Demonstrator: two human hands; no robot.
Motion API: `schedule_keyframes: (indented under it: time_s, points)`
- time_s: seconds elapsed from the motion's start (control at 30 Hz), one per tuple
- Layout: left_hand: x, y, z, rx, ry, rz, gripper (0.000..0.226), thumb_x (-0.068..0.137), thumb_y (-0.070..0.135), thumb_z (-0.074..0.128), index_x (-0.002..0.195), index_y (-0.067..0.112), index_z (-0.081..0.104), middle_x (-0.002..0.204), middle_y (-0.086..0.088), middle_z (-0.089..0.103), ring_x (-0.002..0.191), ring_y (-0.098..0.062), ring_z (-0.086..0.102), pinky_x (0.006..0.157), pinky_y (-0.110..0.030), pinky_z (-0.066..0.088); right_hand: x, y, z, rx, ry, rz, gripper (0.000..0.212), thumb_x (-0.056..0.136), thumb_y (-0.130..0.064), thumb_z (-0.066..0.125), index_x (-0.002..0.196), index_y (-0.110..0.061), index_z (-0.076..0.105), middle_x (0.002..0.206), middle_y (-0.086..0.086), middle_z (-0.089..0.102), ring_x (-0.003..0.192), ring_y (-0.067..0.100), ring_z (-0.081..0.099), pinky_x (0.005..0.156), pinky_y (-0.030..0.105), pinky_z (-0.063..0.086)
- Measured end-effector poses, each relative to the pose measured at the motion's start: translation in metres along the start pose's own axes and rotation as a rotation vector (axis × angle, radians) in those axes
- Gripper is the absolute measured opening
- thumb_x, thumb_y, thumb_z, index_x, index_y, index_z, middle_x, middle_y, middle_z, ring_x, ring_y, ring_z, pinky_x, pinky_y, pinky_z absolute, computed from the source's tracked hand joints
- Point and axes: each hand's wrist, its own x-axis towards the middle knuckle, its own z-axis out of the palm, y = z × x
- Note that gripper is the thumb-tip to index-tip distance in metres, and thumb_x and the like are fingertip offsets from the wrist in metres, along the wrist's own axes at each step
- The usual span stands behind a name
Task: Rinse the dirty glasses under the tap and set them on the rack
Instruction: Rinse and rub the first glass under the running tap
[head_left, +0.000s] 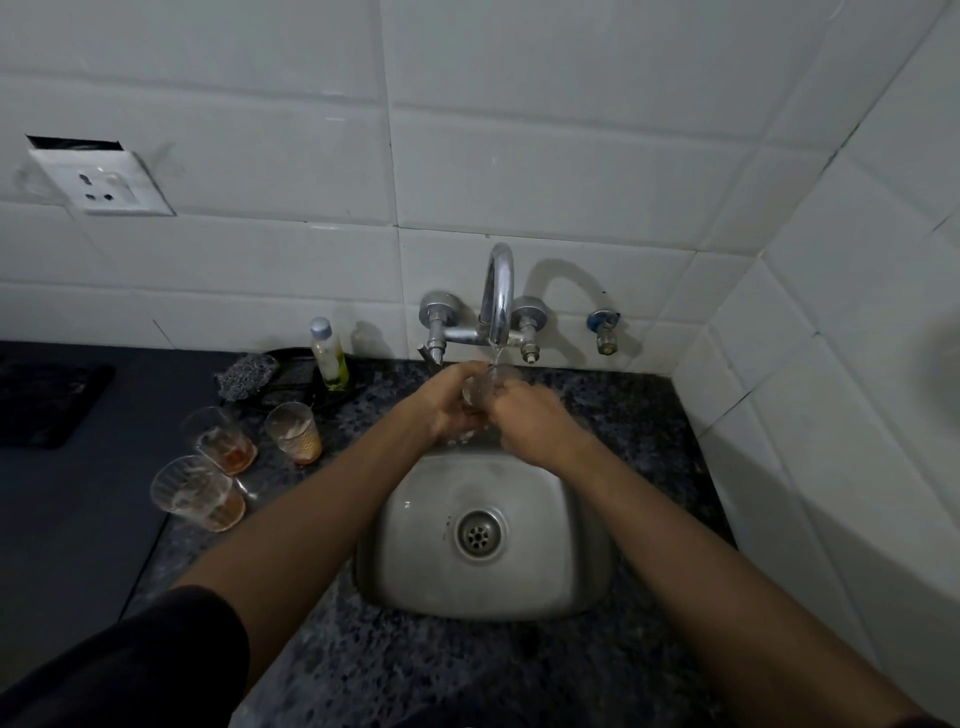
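Hands (457, 402) (524, 415) in closed grip round glass (478, 387) under tap (497, 296), sink (415, 582) basin open below

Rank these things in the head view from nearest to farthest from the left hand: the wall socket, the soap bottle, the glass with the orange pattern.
From the left hand:
1. Glass with the orange pattern, on the counter to its left.
2. Soap bottle, by the wall.
3. Wall socket, high on the far left.

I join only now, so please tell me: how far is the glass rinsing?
Done: nothing visible; no rack or clean glass is in view. In hand: the left hand and right hand hold one glass under the running tap. Left: three dirty glasses wait on the counter.
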Motion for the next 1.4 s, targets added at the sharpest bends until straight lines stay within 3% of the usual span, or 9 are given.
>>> schedule_keyframes:
  time_s: [0.13, 0.33, 0.53, 0.73, 0.87, 0.97, 1.1, 1.27, 1.4]
  points:
    - [0.001, -0.008, 0.000, -0.183, -0.053, 0.027, 0.027, 0.102, 0.016, 0.044, 0.097, 0.002, 0.067, 0.079, -0.008, 0.070, 0.071, -0.019, 0.065, 0.075, -0.029, 0.048, 0.006, -0.008, 0.000, 0.093, -0.045, 0.071, 0.031, 0.105, -0.025, 0.055, 0.133, -0.013, 0.056, 0.122, 0.016, 0.067, 0.109, 0.036, 0.067, 0.082, 0.040, 0.049]
    - [0.001, -0.001, -0.003, -0.020, 0.025, -0.029, 0.030, 0.099, 0.032, 0.058, 0.107, 0.007, 0.070, 0.094, -0.009, 0.072, 0.086, -0.022, 0.066, 0.076, -0.036, 0.056, -0.005, -0.001, 0.000, -0.111, 0.025, -0.073, 0.053, 0.099, -0.007, 0.058, 0.149, -0.021, 0.050, 0.155, 0.006, 0.047, 0.142, 0.025, 0.046, 0.104, 0.044, 0.044]
    - [0.003, -0.006, 0.002, -0.156, -0.002, -0.007, 0.037, 0.099, 0.015, 0.048, 0.070, 0.007, 0.069, 0.065, -0.004, 0.063, 0.055, -0.016, 0.058, 0.052, -0.025, 0.046, 0.004, -0.009, -0.002, 0.167, -0.015, 0.141, 0.029, 0.104, -0.026, 0.057, 0.130, -0.013, 0.061, 0.127, 0.018, 0.061, 0.108, 0.037, 0.066, 0.082, 0.043, 0.052]
    - [-0.001, -0.001, -0.001, -0.052, -0.020, -0.018, 0.031, 0.101, 0.032, 0.051, 0.096, 0.009, 0.071, 0.093, -0.008, 0.069, 0.082, -0.021, 0.065, 0.079, -0.035, 0.052, -0.009, 0.000, -0.004, 0.081, 0.055, -0.075, 0.053, 0.097, -0.005, 0.059, 0.147, -0.024, 0.053, 0.148, 0.009, 0.053, 0.128, 0.030, 0.058, 0.095, 0.043, 0.051]
    - [-0.002, -0.004, 0.000, -0.131, -0.078, -0.017, 0.029, 0.102, 0.024, 0.049, 0.097, 0.004, 0.068, 0.093, -0.010, 0.069, 0.086, -0.022, 0.068, 0.085, -0.035, 0.056, -0.001, -0.018, 0.001, 0.296, 0.082, 0.114, 0.023, 0.104, -0.028, 0.061, 0.118, -0.012, 0.066, 0.121, 0.012, 0.067, 0.112, 0.030, 0.065, 0.083, 0.037, 0.049]
    - [-0.004, -0.005, -0.001, -0.147, -0.071, -0.029, 0.027, 0.098, 0.024, 0.049, 0.096, 0.005, 0.068, 0.086, -0.008, 0.067, 0.066, -0.018, 0.064, 0.064, -0.028, 0.053, -0.001, -0.019, -0.001, 0.224, 0.066, 0.140, 0.024, 0.104, -0.022, 0.057, 0.126, -0.016, 0.063, 0.122, 0.011, 0.066, 0.109, 0.031, 0.067, 0.081, 0.039, 0.050]
    - [-0.003, 0.001, -0.003, 0.001, -0.015, -0.042, 0.030, 0.097, 0.035, 0.057, 0.095, 0.010, 0.072, 0.094, -0.008, 0.069, 0.085, -0.022, 0.064, 0.087, -0.037, 0.047, -0.004, -0.009, 0.010, 0.216, -0.032, 0.143, 0.031, 0.103, -0.010, 0.051, 0.131, -0.013, 0.064, 0.122, 0.013, 0.065, 0.109, 0.036, 0.066, 0.078, 0.039, 0.047]
    - [-0.007, -0.002, 0.000, -0.126, -0.089, -0.019, 0.026, 0.100, 0.023, 0.051, 0.094, 0.004, 0.068, 0.090, -0.010, 0.068, 0.083, -0.022, 0.067, 0.083, -0.036, 0.055, 0.001, -0.021, 0.004, 0.351, 0.047, 0.189, 0.024, 0.103, -0.024, 0.059, 0.124, -0.014, 0.065, 0.118, 0.013, 0.069, 0.106, 0.032, 0.067, 0.080, 0.036, 0.049]
    - [-0.007, -0.002, -0.005, -0.082, -0.004, -0.048, 0.031, 0.097, 0.029, 0.054, 0.105, 0.004, 0.071, 0.094, -0.011, 0.069, 0.076, -0.021, 0.065, 0.071, -0.034, 0.054, -0.003, -0.013, -0.003, 0.120, 0.010, 0.088, 0.045, 0.097, -0.006, 0.058, 0.140, -0.019, 0.054, 0.132, 0.011, 0.061, 0.112, 0.033, 0.066, 0.082, 0.038, 0.051]
